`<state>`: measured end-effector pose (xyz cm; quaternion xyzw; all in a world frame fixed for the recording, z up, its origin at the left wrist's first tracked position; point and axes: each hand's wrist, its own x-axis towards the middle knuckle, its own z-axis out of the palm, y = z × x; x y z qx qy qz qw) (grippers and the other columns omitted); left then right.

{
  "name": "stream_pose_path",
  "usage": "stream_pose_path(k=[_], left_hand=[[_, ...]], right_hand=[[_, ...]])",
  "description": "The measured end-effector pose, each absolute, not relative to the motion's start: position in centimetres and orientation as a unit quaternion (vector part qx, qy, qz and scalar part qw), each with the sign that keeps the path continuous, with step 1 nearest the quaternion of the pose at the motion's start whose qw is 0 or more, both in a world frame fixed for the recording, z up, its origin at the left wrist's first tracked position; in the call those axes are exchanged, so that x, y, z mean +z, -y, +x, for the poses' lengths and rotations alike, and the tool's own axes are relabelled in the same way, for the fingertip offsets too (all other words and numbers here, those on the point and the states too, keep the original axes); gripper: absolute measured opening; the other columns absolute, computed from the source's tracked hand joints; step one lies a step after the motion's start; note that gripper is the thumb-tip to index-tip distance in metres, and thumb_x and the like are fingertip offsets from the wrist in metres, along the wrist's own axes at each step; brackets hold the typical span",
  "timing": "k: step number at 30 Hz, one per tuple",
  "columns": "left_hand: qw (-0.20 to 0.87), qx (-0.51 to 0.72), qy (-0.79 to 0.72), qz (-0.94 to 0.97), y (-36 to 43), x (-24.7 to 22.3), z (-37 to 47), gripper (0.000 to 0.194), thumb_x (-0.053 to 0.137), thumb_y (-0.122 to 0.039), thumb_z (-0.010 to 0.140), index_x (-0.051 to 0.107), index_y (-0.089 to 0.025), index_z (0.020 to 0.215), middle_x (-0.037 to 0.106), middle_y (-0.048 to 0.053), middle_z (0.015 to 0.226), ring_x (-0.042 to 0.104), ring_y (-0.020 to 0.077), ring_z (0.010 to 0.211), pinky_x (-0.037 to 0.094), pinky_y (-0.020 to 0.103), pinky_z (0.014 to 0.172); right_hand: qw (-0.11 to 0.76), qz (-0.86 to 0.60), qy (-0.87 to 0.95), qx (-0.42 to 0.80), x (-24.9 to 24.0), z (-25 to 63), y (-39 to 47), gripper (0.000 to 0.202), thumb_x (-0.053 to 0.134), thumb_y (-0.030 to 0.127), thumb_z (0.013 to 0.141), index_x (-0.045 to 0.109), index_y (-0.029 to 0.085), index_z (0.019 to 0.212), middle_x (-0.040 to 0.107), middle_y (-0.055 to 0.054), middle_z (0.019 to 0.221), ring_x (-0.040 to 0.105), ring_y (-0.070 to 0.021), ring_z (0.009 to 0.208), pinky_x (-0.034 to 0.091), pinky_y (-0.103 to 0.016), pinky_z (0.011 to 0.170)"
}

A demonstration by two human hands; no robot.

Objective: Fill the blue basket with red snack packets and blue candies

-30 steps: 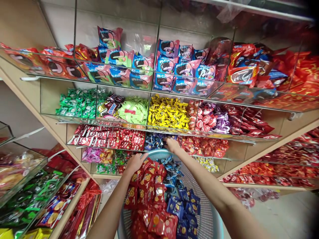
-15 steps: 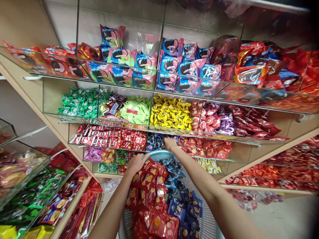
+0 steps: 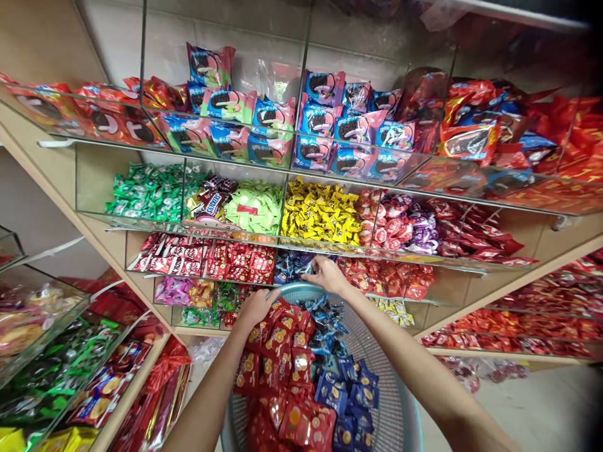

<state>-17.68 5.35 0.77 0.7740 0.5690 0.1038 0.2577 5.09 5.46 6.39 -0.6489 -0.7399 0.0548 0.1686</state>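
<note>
**Before a stocked shelf, a loaded basket (image 3: pixel 391 398) and a right hand (image 3: pixel 328 274) at the blue sweets (image 3: pixel 289 267)**

Nearest the camera, the basket carries red packets (image 3: pixel 282 364) on its left, dark blue packets (image 3: pixel 332 390) lower right, and shiny light-blue wrapped sweets (image 3: pixel 325 317) near its far rim. It is well loaded, so the work looks unfinished; whether sweets are coming out of it or going in cannot be judged from this view. The left hand (image 3: pixel 257 309) lies on the far left of the rim, its grip apparently curled over the edge, though its fingertips are hard to see.

Just beyond the rim, the right hand reaches to the compartment of blue sweets, its grip half-closed with thumb and fingers bent inward. I cannot tell whether it pinches anything. The hand and the shelf above hide part of that compartment, so its fill is unclear. Red packs on the left (image 3: pixel 259 262) and orange-red packs on the right (image 3: pixel 367 273) already stock its neighbours.

Farther up, yellow sweets (image 3: pixel 323 213) are heaped in their section, and biscuit packs (image 3: pixel 358 125) stand stacked above; those sections seem to need little. The basket's near side is cut off by the lower edge, its bottom is buried, and the top right corner is dark.
</note>
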Motion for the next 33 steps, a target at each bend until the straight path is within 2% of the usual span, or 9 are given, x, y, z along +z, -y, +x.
stream_pose_path(k=[2, 5, 11, 15, 19, 23, 28, 33], left_hand=[[0.269, 0.103, -0.568, 0.771, -5.4, 0.7, -17.7, 0.066, 0.014, -0.067, 0.074, 0.059, -0.019, 0.081, 0.063, 0.009, 0.081, 0.058, 0.0215, 0.072, 0.037, 0.025, 0.056], [0.271, 0.108, -0.567, 0.77, -5.4, 0.5, -17.9, 0.067, 0.014, -0.069, 0.073, 0.058, -0.019, 0.081, 0.063, 0.009, 0.081, 0.058, 0.0214, 0.07, 0.036, 0.025, 0.054], [0.264, 0.109, -0.566, 0.774, -5.4, 0.4, -17.9, 0.067, 0.013, -0.068, 0.073, 0.058, -0.019, 0.08, 0.063, 0.01, 0.083, 0.058, 0.022, 0.072, 0.036, 0.024, 0.054], [0.264, 0.11, -0.57, 0.77, -5.4, 0.4, -17.8, 0.065, 0.014, -0.067, 0.074, 0.057, -0.018, 0.077, 0.062, 0.009, 0.078, 0.058, 0.0202, 0.068, 0.035, 0.023, 0.053], [0.263, 0.112, -0.566, 0.773, -5.4, 0.4, -17.8, 0.064, 0.014, -0.067, 0.074, 0.057, -0.019, 0.075, 0.062, 0.008, 0.075, 0.058, 0.0203, 0.067, 0.035, 0.024, 0.053], [0.254, 0.116, -0.568, 0.774, -5.3, 0.4, -17.8, 0.062, 0.016, -0.065, 0.076, 0.057, -0.019, 0.074, 0.062, 0.009, 0.076, 0.058, 0.0202, 0.07, 0.036, 0.024, 0.056], [0.25, 0.119, -0.568, 0.775, -5.2, 0.6, -17.6, 0.061, 0.017, -0.063, 0.077, 0.059, -0.019, 0.076, 0.063, 0.009, 0.081, 0.059, 0.0215, 0.078, 0.037, 0.024, 0.06], [0.249, 0.11, -0.574, 0.772, -5.2, 1.0, -17.6, 0.061, 0.017, -0.063, 0.077, 0.059, -0.019, 0.076, 0.064, 0.01, 0.081, 0.059, 0.0219, 0.078, 0.037, 0.024, 0.061]], right_hand=[[0.16, -0.621, 0.76, 0.109, 6.4, 5.0, -4.3, 0.042, 0.053, 0.057, 0.064, 0.051, 0.017, 0.077, 0.055, 0.001, 0.07, 0.047, -0.0108, 0.063, 0.031, -0.02, 0.053], [0.101, -0.604, 0.771, 0.175, 5.9, 4.6, -3.0, 0.043, 0.056, 0.058, 0.06, 0.053, 0.017, 0.075, 0.054, 0.003, 0.064, 0.047, -0.0102, 0.058, 0.03, -0.019, 0.05], [0.008, -0.664, 0.739, 0.111, 4.8, 3.0, -2.0, 0.048, 0.055, 0.06, 0.06, 0.055, 0.019, 0.086, 0.059, -0.005, 0.082, 0.054, -0.0171, 0.076, 0.033, -0.021, 0.055], [0.019, -0.688, 0.721, 0.086, 5.3, 3.1, -2.5, 0.055, 0.045, 0.068, 0.063, 0.056, 0.02, 0.088, 0.061, -0.007, 0.085, 0.056, -0.0189, 0.08, 0.035, -0.023, 0.059], [0.06, -0.69, 0.718, 0.073, 6.1, 3.7, -4.6, 0.047, 0.034, 0.062, 0.075, 0.056, 0.021, 0.084, 0.062, -0.006, 0.084, 0.056, -0.0159, 0.078, 0.035, -0.022, 0.06], [0.035, -0.71, 0.698, 0.086, 6.0, 2.8, -7.6, 0.035, 0.045, 0.05, 0.076, 0.055, 0.022, 0.094, 0.06, -0.006, 0.097, 0.055, -0.0171, 0.088, 0.037, -0.024, 0.068], [0.001, -0.744, 0.66, 0.104, 4.9, -0.1, -10.3, 0.053, 0.057, 0.054, 0.064, 0.056, 0.015, 0.099, 0.056, -0.017, 0.105, 0.053, -0.026, 0.097, 0.039, -0.032, 0.074], [-0.033, -0.768, 0.624, 0.141, 4.1, -1.6, -11.6, 0.057, 0.066, 0.048, 0.057, 0.058, 0.012, 0.1, 0.057, -0.019, 0.104, 0.054, -0.0281, 0.096, 0.042, -0.034, 0.072]])
